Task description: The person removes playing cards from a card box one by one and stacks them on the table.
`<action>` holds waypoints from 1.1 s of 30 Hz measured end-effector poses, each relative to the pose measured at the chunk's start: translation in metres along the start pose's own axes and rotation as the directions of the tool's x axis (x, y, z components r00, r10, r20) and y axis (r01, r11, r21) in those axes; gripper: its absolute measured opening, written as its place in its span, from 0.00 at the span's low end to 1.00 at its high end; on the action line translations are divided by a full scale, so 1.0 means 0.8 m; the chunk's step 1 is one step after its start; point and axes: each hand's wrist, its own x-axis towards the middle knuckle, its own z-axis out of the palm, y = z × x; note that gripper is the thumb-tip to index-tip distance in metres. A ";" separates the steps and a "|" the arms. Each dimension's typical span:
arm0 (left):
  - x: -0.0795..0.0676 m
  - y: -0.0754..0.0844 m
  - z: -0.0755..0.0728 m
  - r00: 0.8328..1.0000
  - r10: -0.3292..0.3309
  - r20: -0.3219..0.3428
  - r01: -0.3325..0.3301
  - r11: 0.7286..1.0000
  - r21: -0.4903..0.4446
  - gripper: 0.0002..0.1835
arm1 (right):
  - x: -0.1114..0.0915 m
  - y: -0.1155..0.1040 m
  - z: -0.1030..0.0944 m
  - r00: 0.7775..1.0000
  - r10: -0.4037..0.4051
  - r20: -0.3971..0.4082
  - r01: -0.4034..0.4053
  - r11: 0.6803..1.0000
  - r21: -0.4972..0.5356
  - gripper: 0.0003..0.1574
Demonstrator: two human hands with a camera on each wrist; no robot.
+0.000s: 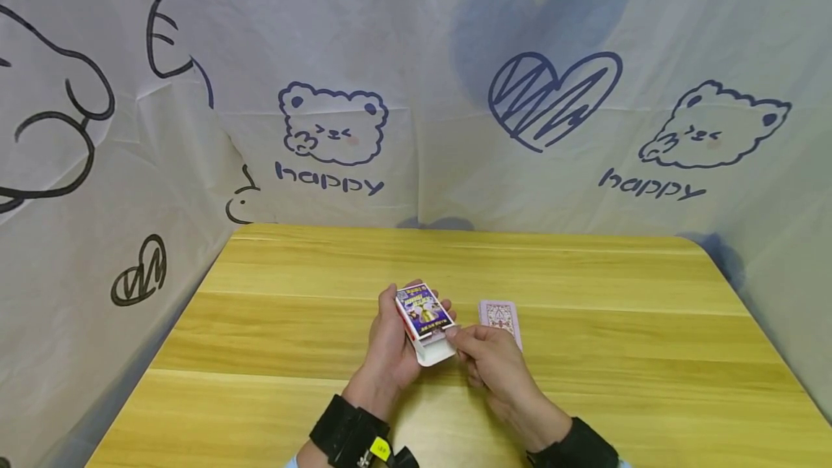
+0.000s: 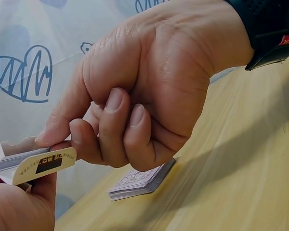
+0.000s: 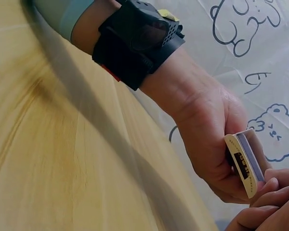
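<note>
My left hand [image 1: 393, 334] grips a playing card box [image 1: 424, 311] with a purple and yellow printed face. Its white flap [image 1: 434, 354] hangs open toward me. Edges of a deck of cards [image 3: 250, 155] show inside the opening in the right wrist view. At the box's open end, my right hand [image 1: 497, 367] pinches the corner with thumb and forefinger, the other fingers curled. Whether a card edge is also caught in that pinch cannot be made out. Beside the right hand, a stack of patterned playing cards [image 1: 499, 315] lies on the table, partly covered by the hand.
The wood-grain table [image 1: 260, 323] reaches back to a white cloth backdrop [image 1: 442, 165] with drawn bears and hearts. Similar cloth stands along the left and right sides. A black band with a device [image 1: 354, 428] is strapped round the left wrist.
</note>
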 end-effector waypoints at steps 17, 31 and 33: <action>-0.001 -0.004 0.002 0.999 0.018 0.028 -0.017 1.000 -0.025 0.27 | -0.002 0.001 0.001 0.996 0.046 0.074 -0.055 0.992 0.114 0.14; -0.001 -0.003 0.002 0.999 0.019 0.046 -0.018 1.000 -0.016 0.27 | -0.002 0.002 0.002 0.998 0.046 0.045 -0.051 0.993 0.107 0.14; -0.001 -0.003 0.003 0.999 0.016 0.046 -0.015 1.000 -0.018 0.28 | -0.002 0.001 0.002 0.998 0.045 0.052 -0.051 0.992 0.115 0.13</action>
